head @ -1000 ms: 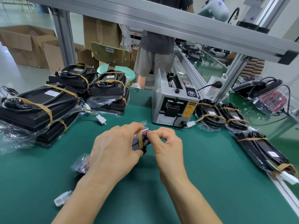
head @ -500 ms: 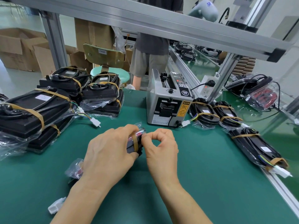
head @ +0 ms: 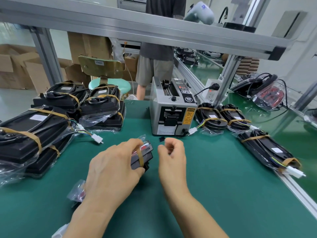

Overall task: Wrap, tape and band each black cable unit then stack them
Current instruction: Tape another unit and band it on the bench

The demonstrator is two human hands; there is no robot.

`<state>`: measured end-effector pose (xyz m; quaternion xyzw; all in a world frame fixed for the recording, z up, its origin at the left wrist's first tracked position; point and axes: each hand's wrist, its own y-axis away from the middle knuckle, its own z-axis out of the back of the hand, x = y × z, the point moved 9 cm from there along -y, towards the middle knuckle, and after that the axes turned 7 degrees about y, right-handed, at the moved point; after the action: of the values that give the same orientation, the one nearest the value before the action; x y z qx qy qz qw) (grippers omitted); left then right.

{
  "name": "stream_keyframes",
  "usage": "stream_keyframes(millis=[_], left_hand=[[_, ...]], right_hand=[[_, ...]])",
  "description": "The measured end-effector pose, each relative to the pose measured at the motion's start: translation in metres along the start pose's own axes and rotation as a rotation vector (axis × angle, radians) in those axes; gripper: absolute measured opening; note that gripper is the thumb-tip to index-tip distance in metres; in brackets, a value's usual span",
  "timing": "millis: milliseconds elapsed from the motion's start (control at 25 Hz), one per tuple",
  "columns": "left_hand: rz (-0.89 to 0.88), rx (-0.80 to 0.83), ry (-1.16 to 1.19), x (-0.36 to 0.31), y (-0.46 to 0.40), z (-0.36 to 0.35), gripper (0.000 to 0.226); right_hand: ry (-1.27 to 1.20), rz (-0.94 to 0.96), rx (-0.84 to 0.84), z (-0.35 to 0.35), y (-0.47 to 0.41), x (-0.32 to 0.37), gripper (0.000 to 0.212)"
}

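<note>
Your left hand is gripping the banded cable unit on the table, near centre, its long axis running near-left to far-right. Your right hand, fingers curled and seemingly empty, is hovering just right of its far end.

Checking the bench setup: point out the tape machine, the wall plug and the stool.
tape machine (head: 173, 112): head view, grey front panel.
wall plug (head: 214, 86): head view, black plug body.
stool (head: 109, 85): head view, green seat.
</note>
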<state>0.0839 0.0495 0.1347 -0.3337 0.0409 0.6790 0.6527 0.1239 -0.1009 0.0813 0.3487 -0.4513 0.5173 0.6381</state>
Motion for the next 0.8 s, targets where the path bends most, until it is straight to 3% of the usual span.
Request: stream_keyframes(millis=[240,480,800], left_hand=[[0.02,0.009,0.003,0.003,-0.002,-0.001,0.05],[0.012,-0.006,0.007,0.003,-0.002,0.0,0.048],[0.006,-0.014,0.016,0.003,-0.002,0.001,0.048]], right_hand=[[-0.269,-0.009,0.096,0.006,-0.008,0.001,0.016],[-0.041,0.097,0.242,0.003,-0.005,0.012,0.026],[-0.103,0.077,0.182,-0.002,-0.005,0.008,0.021]])
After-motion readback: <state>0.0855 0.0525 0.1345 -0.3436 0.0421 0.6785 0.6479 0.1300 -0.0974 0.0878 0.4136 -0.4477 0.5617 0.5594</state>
